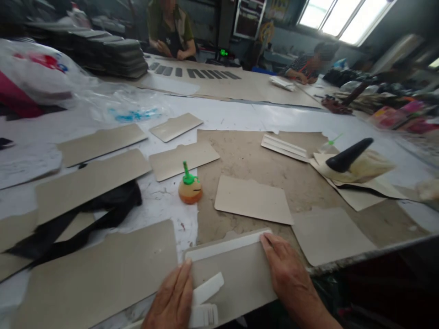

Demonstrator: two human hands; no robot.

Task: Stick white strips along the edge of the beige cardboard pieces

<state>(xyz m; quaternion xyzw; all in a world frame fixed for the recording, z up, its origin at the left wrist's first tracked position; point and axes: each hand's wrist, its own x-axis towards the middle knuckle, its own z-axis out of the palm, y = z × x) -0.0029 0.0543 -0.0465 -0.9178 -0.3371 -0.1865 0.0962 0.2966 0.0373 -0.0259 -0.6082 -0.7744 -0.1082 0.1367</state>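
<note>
Glue bottle (190, 187) stands beyond the grey panel (236, 274).

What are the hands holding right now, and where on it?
Both hands press the beige card panel flat: left hand at its left edge, right hand at the white strip's right end.

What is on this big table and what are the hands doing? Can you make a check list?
Surface: white table, scuffed, with a brown sheet laid on it.
Job's things: grey card panel at the near edge, a white strip along its top edge, loose white strips beside it.
Clutter: small orange bottle with green nozzle, more grey panels, black strap, black cone-shaped tool, plastic bags.
Hands: left hand flat on the panel's left end; right hand pressing the strip's right end.
Cables: nothing seen.
Surroundings: two other people seated at the far tables, stacked dark panels, bright windows.
</note>
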